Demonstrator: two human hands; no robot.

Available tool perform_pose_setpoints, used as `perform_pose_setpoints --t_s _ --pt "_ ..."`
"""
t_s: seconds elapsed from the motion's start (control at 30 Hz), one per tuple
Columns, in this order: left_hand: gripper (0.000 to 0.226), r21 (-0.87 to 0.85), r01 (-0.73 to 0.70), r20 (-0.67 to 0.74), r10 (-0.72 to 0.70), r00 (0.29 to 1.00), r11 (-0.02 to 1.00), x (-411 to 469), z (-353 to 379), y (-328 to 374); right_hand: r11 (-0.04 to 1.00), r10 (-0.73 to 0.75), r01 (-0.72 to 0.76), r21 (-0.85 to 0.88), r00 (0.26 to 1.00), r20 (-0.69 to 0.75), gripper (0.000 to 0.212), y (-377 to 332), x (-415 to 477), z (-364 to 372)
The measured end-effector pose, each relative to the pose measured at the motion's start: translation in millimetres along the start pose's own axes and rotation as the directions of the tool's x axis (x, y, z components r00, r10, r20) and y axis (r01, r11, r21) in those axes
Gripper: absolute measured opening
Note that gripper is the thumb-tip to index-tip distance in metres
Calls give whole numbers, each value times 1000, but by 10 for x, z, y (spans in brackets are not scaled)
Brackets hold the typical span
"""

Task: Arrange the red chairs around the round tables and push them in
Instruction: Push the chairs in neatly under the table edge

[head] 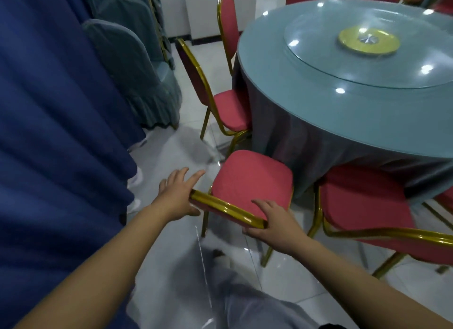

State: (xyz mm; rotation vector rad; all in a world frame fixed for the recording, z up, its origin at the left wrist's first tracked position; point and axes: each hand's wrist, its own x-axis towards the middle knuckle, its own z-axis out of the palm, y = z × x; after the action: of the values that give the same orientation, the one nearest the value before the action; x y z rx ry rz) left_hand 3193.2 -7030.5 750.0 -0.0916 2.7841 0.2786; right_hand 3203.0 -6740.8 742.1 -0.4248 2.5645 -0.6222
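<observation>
Glossy tiled floor (pixel 171 157) of a banquet hall. The red chair (pixel 250 179) stands just ahead, its seat facing the round bench (pixel 318 122) at far right, not yet under it. The left hand (pixel 176 196) presses straight-fingered on the left end of the back rail (pixel 228 208); the right hand (pixel 272 221) clasps its right end.

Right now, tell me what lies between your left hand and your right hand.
The head view shows the gold top rail of the red chair spanning that stretch, with the left hand at one end and the right hand at the other.
</observation>
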Motion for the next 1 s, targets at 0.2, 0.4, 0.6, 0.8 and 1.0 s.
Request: perform_pose_setpoints --t_s 0.2,0.4,0.6,0.8,1.0 --pt "114 30 -318 301 295 907 948 641 1 -317 999 23 -22 36 1000 -11 97 15 237 168" --pt "95 -75 -491 155 496 854 868 1004 -19 -521 995 85 -78 66 988 -127 108 -118 458 224" --pt "71 16 -628 146 619 772 778 1962 -364 -456 959 264 -231 164 939 -219 109 -180 1059 -120" --pt "57 -21 -568 145 565 812 823 2719 -696 -136 806 578 -506 306 784 -225 73 -255 1571 -460" --pt "37 -158 -559 134 579 804 814 2827 -722 -184 624 781 -663 413 520 -346 78 -590 1795 -366"
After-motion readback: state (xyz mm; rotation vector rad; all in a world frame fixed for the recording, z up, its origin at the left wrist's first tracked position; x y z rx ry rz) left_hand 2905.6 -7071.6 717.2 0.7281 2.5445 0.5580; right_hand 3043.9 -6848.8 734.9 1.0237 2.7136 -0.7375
